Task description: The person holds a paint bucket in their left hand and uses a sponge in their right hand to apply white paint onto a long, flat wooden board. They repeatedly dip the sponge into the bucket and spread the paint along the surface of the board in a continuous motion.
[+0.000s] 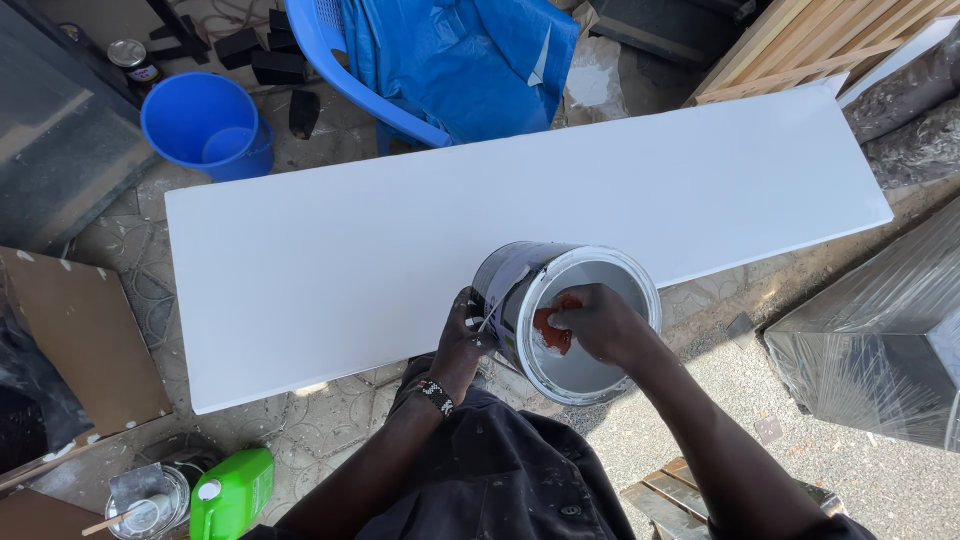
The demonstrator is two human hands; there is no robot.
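Note:
My left hand (462, 340) grips the outside wall of a large paint can (520, 275), holding it tilted over the near edge of a long white painted board (400, 230). The can's inside is coated grey-white. My right hand (592, 322) reaches into the can's open mouth and holds a small red-orange pad or sponge (552, 332) pressed against the inner wall. A beaded band sits on my left wrist.
A blue bucket (205, 125) and a blue plastic chair (390, 90) draped with blue sheeting stand beyond the board. A green jug (232, 492) and a clear cup with a stick (148, 500) sit at lower left. Wrapped dark blocks (880, 350) lie right; cardboard (80, 340) lies left.

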